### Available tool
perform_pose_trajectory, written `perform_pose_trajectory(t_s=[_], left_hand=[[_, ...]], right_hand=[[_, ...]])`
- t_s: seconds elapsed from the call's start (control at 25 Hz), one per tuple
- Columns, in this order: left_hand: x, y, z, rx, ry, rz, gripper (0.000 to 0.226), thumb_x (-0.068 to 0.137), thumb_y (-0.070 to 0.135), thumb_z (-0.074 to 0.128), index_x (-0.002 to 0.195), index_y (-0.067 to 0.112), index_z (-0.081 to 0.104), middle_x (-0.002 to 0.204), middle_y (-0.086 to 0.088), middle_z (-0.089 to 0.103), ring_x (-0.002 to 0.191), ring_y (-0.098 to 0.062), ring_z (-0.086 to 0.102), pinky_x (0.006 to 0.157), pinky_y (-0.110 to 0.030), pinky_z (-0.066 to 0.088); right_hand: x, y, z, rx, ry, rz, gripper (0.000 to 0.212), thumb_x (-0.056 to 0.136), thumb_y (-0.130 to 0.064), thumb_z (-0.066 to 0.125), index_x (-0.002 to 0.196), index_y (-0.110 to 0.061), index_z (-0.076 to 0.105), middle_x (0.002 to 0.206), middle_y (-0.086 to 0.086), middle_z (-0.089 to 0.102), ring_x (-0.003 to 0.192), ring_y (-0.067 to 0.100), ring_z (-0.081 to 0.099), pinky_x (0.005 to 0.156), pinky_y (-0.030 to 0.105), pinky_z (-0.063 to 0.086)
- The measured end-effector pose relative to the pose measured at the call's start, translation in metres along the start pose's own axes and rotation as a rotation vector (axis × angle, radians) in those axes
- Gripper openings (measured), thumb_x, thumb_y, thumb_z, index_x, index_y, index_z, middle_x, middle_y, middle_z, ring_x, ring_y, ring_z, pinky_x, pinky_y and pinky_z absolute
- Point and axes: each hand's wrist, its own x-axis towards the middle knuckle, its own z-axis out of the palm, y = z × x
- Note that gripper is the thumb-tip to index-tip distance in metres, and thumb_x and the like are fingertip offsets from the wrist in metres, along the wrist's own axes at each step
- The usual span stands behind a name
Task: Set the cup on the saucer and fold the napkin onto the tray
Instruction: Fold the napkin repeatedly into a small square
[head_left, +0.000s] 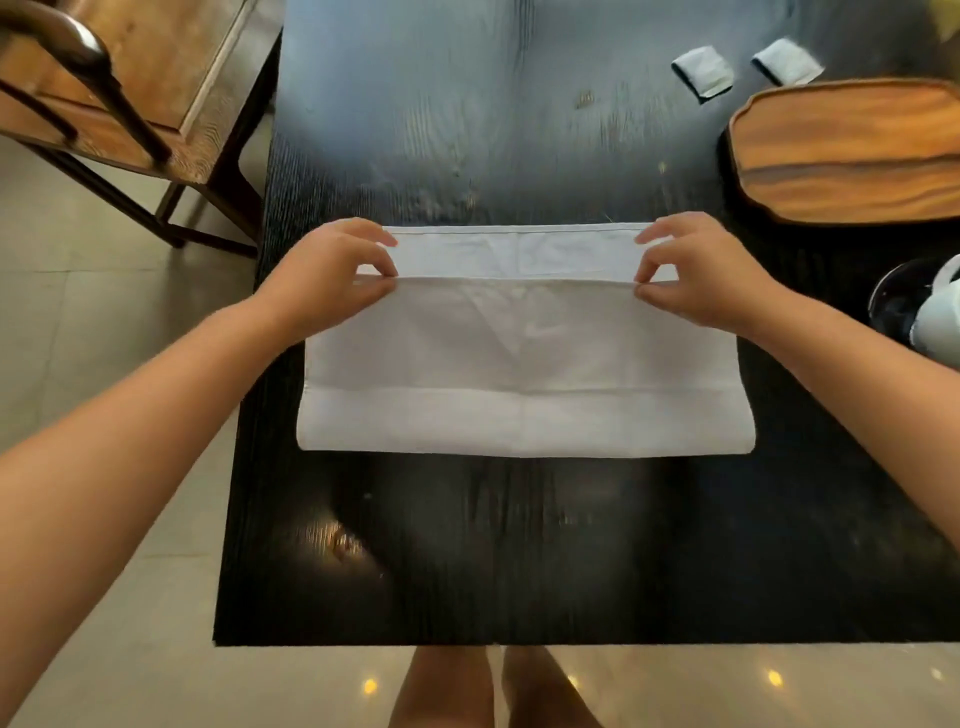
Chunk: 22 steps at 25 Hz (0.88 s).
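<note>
A white cloth napkin (524, 364) lies flat on the dark table (519, 545), partly folded, with its upper layer's edge a little short of the far hem. My left hand (324, 278) pinches that folded edge at its left end. My right hand (704, 273) pinches the same edge at its right end. A wooden tray (852, 150) sits at the far right of the table. At the right edge a white cup (940, 317) stands on a dark glass saucer (893, 301), both cut off by the frame.
Two small folded white cloths with dark edges (704, 73) (787, 61) lie beyond the tray. A wooden chair (130, 93) stands off the table's left far corner. The table's near edge runs just in front of my legs.
</note>
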Motion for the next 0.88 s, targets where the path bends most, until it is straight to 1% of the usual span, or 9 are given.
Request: perform_pose_trajectory(t_s=[0.08, 0.12, 0.16, 0.24, 0.4, 0.48, 0.56, 0.72, 0.88], left_hand=[[0.025, -0.014, 0.015, 0.053, -0.118, -0.076, 0.006, 0.082, 0.023, 0.068, 0.084, 0.019, 0.072, 0.149, -0.008, 0.035, 0.141, -0.025, 0.021, 0.113, -0.053, 0.016], [0.035, -0.02, 0.021, 0.081, -0.189, -0.113, 0.004, 0.082, 0.026, 0.068, 0.083, 0.023, 0.071, 0.154, -0.005, 0.024, 0.144, -0.022, 0.008, 0.112, -0.059, 0.005], [0.042, -0.024, 0.024, 0.094, -0.249, -0.145, 0.003, 0.082, 0.029, 0.068, 0.082, 0.027, 0.069, 0.156, -0.002, 0.017, 0.145, -0.021, 0.002, 0.111, -0.061, -0.001], [0.051, -0.029, 0.023, 0.06, -0.291, -0.179, 0.003, 0.082, 0.031, 0.067, 0.079, 0.031, 0.067, 0.156, 0.0, 0.019, 0.144, -0.021, 0.008, 0.109, -0.063, -0.005], [0.063, -0.039, 0.015, 0.005, -0.17, -0.162, 0.005, 0.082, 0.03, 0.067, 0.078, 0.027, 0.068, 0.135, 0.001, 0.047, 0.129, -0.02, 0.038, 0.11, -0.063, 0.006], [0.072, -0.041, 0.015, -0.021, -0.099, -0.137, 0.009, 0.082, 0.028, 0.066, 0.082, 0.021, 0.071, 0.12, 0.0, 0.057, 0.118, -0.021, 0.048, 0.107, -0.058, 0.021], [0.082, -0.04, 0.017, -0.038, -0.032, -0.122, 0.012, 0.082, 0.023, 0.065, 0.084, 0.015, 0.073, 0.106, -0.005, 0.063, 0.105, -0.024, 0.055, 0.098, -0.051, 0.038], [0.09, -0.04, 0.028, -0.044, 0.104, -0.158, 0.009, 0.077, 0.013, 0.064, 0.081, 0.01, 0.072, 0.086, -0.011, 0.064, 0.085, -0.028, 0.057, 0.08, -0.04, 0.048], [0.09, -0.043, 0.037, -0.075, 0.169, -0.175, 0.01, 0.076, 0.014, 0.066, 0.086, 0.012, 0.069, 0.083, -0.007, 0.065, 0.079, -0.021, 0.056, 0.075, -0.035, 0.047]], right_hand=[[0.026, 0.006, 0.007, -0.093, -0.096, 0.036, 0.007, 0.078, -0.02, 0.072, 0.08, -0.014, 0.072, 0.143, 0.012, 0.042, 0.139, 0.031, 0.022, 0.109, 0.053, 0.022], [0.036, 0.008, 0.009, -0.123, -0.148, 0.052, 0.007, 0.078, -0.022, 0.072, 0.082, -0.016, 0.072, 0.148, 0.01, 0.036, 0.141, 0.029, 0.016, 0.11, 0.053, 0.019], [0.043, 0.008, 0.009, -0.137, -0.192, 0.063, 0.007, 0.078, -0.024, 0.071, 0.083, -0.018, 0.071, 0.15, 0.009, 0.032, 0.142, 0.028, 0.014, 0.111, 0.053, 0.017], [0.051, 0.006, 0.006, -0.108, -0.217, 0.074, 0.004, 0.079, -0.024, 0.07, 0.079, -0.02, 0.068, 0.148, 0.008, 0.035, 0.139, 0.028, 0.021, 0.109, 0.051, 0.019], [0.064, 0.007, 0.0, -0.047, -0.091, 0.085, 0.006, 0.081, -0.021, 0.068, 0.08, -0.015, 0.069, 0.124, 0.007, 0.055, 0.119, 0.027, 0.044, 0.096, 0.046, 0.03], [0.074, 0.011, 0.001, -0.038, -0.04, 0.103, 0.005, 0.081, -0.019, 0.066, 0.081, -0.015, 0.069, 0.113, 0.007, 0.059, 0.109, 0.028, 0.05, 0.092, 0.044, 0.031], [0.082, 0.012, 0.002, -0.037, 0.005, 0.132, 0.007, 0.08, -0.017, 0.063, 0.08, -0.015, 0.07, 0.098, 0.005, 0.06, 0.1, 0.028, 0.053, 0.088, 0.041, 0.031], [0.088, 0.012, 0.004, -0.053, 0.069, 0.173, 0.007, 0.079, -0.02, 0.062, 0.083, -0.018, 0.067, 0.084, -0.002, 0.058, 0.092, 0.024, 0.054, 0.086, 0.037, 0.027], [0.085, 0.016, 0.009, -0.021, 0.119, 0.168, 0.008, 0.079, -0.02, 0.063, 0.085, -0.02, 0.067, 0.085, -0.001, 0.062, 0.092, 0.024, 0.055, 0.086, 0.037, 0.027]])
